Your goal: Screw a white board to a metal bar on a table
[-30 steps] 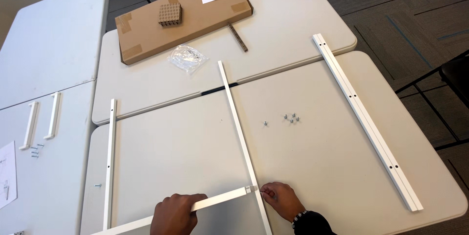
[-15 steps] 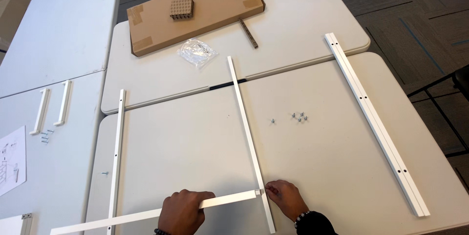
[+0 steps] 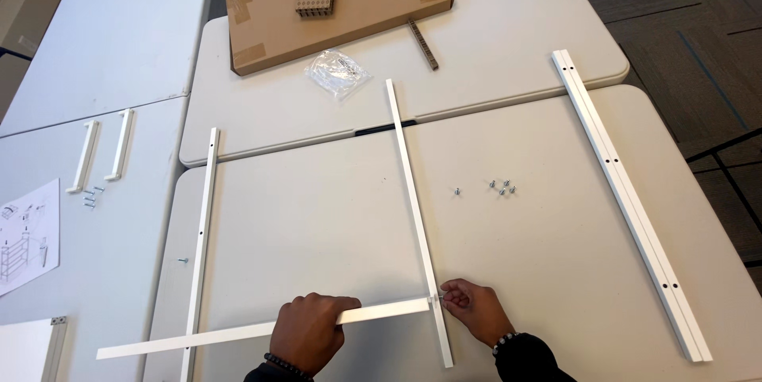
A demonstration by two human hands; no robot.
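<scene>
Head view, scanning left to right: at nine o'clock a white paper instruction sheet [image 3: 28, 235] lies on the grey side table [image 3: 95, 57], with two white bar handles [image 3: 101, 149] above it toward ten o'clock. Next comes a long white metal rail [image 3: 202, 231] lying lengthwise on the beige folding table [image 3: 317, 215]. At six o'clock your left hand [image 3: 308, 333] is closed down over a flat white metal crossbar [image 3: 238, 333], fingers wrapped over its top edge, pressing it to the table; the crossbar's right end meets a second long white rail [image 3: 413, 199] running toward twelve. Just right of that joint your right hand [image 3: 475, 310] has its fingertips [image 3: 446, 296] pinched together at the junction; you cannot tell what they pinch. At three o'clock a few small silver screws [image 3: 500, 186] lie loose, and beyond them a pair of white rails [image 3: 627, 191] rests side by side. At twelve o'clock sit a flat brown cardboard box [image 3: 341, 5] and a clear plastic bag [image 3: 337, 72].
</scene>
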